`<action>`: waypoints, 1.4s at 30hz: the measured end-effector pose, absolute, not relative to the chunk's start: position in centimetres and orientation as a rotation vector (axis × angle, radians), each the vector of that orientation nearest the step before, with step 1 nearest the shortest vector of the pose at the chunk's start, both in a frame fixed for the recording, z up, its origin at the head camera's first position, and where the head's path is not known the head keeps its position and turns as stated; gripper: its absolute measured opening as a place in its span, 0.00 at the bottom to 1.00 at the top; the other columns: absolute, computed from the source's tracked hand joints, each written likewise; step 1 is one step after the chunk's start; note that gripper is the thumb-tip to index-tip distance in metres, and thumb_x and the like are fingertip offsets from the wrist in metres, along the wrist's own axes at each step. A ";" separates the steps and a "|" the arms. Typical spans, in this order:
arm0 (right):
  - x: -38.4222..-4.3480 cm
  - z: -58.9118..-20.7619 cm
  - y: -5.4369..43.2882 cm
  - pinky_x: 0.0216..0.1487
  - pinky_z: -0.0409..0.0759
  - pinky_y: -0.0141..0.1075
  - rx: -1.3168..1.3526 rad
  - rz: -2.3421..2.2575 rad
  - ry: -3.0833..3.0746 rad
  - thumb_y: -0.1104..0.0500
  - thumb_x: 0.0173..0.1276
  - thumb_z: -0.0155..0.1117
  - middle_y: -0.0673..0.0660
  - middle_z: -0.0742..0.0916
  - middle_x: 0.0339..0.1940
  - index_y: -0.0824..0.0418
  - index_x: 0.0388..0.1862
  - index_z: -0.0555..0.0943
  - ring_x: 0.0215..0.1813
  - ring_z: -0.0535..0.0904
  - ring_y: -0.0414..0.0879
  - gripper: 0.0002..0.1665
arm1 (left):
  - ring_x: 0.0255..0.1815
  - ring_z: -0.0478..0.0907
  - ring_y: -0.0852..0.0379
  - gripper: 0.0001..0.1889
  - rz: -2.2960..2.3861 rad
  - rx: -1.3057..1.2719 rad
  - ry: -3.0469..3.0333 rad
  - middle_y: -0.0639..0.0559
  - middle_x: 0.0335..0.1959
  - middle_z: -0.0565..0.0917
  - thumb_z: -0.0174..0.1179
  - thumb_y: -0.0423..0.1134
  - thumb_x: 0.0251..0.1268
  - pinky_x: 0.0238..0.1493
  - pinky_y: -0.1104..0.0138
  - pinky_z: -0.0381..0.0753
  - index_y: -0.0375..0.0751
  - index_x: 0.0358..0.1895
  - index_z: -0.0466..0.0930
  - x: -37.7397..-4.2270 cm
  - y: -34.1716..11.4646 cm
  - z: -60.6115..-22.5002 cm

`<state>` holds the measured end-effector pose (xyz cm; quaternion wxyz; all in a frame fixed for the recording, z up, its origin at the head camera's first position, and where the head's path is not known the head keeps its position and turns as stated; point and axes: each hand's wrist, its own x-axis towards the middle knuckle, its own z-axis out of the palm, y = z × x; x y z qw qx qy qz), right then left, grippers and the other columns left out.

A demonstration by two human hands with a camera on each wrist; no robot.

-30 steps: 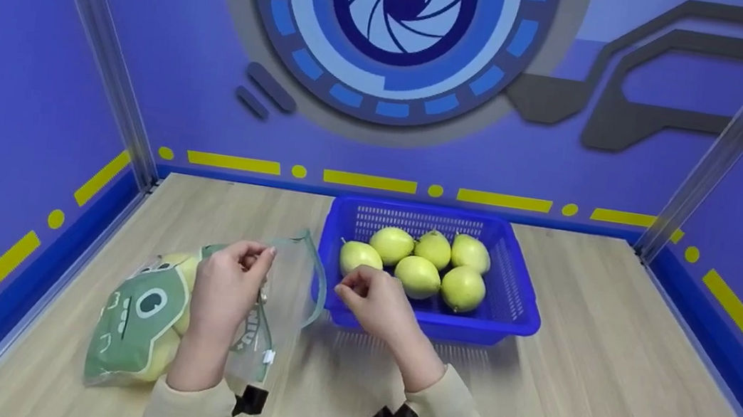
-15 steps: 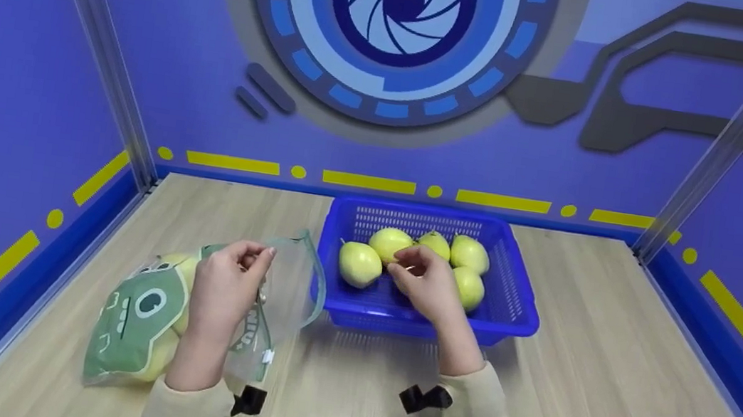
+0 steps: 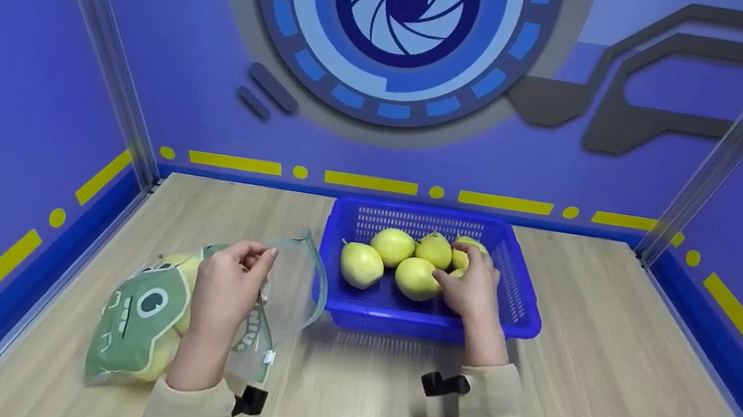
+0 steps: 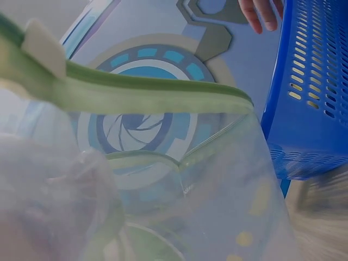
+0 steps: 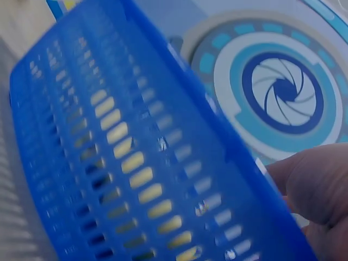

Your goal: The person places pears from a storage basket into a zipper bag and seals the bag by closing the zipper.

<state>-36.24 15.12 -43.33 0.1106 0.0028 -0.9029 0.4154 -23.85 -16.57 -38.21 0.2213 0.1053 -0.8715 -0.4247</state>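
Observation:
In the head view my left hand (image 3: 228, 290) pinches the green-edged mouth of a clear zip bag (image 3: 290, 284), held up and spread toward the basket. The bag's left part, printed with a green cartoon face (image 3: 139, 311), bulges with yellow-green contents. A white slider (image 4: 44, 48) sits on its green zip strip in the left wrist view. My right hand (image 3: 474, 290) is inside the blue basket (image 3: 522, 321), its thumb and fingers spread over the front-right pear, which it mostly hides. Other yellow-green pears (image 3: 417, 279) lie to its left and behind it.
The basket's perforated wall (image 5: 119, 141) fills much of the right wrist view. A wooden tabletop (image 3: 614, 384) carries everything. Blue panels (image 3: 385, 160) with metal corner posts (image 3: 724, 147) close off the back and sides.
My right hand has moved right, from the basket's left front to over its right pears, and its fingers have spread. My left hand and the bag have stayed in place.

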 end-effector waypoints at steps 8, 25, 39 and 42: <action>-37.3 -43.5 16.2 0.77 0.57 0.67 -0.090 1.129 -2.862 0.59 0.61 0.74 0.76 0.68 0.75 0.64 0.74 0.69 0.77 0.54 0.80 0.43 | 0.22 0.74 0.58 0.11 -1.198 0.295 -2.411 0.48 0.27 0.82 0.63 0.43 0.75 0.22 0.73 0.70 0.38 0.44 0.88 -23.8 -16.5 -38.2; -38.6 -44.1 16.4 0.70 0.71 0.61 -0.112 0.959 -3.144 0.62 0.52 0.76 0.85 0.66 0.68 0.68 0.71 0.65 0.69 0.69 0.75 0.48 | 0.22 0.73 0.59 0.11 -1.178 0.273 -2.423 0.48 0.27 0.81 0.63 0.42 0.74 0.22 0.72 0.69 0.37 0.45 0.88 -23.9 -16.4 -38.1; -38.7 -44.2 16.7 0.65 0.73 0.64 -0.147 0.979 -3.091 0.63 0.51 0.67 0.81 0.68 0.66 0.63 0.69 0.68 0.63 0.71 0.76 0.43 | 0.23 0.74 0.58 0.12 -1.197 0.279 -2.438 0.48 0.29 0.82 0.63 0.42 0.74 0.23 0.72 0.71 0.37 0.46 0.88 -23.9 -16.4 -38.2; -38.8 -44.2 16.8 0.66 0.71 0.65 -0.162 1.037 -3.035 0.63 0.51 0.69 0.81 0.67 0.67 0.62 0.70 0.68 0.65 0.69 0.79 0.44 | 0.23 0.74 0.58 0.11 -1.196 0.279 -2.438 0.48 0.29 0.82 0.63 0.42 0.74 0.24 0.72 0.71 0.37 0.45 0.88 -23.9 -16.4 -38.2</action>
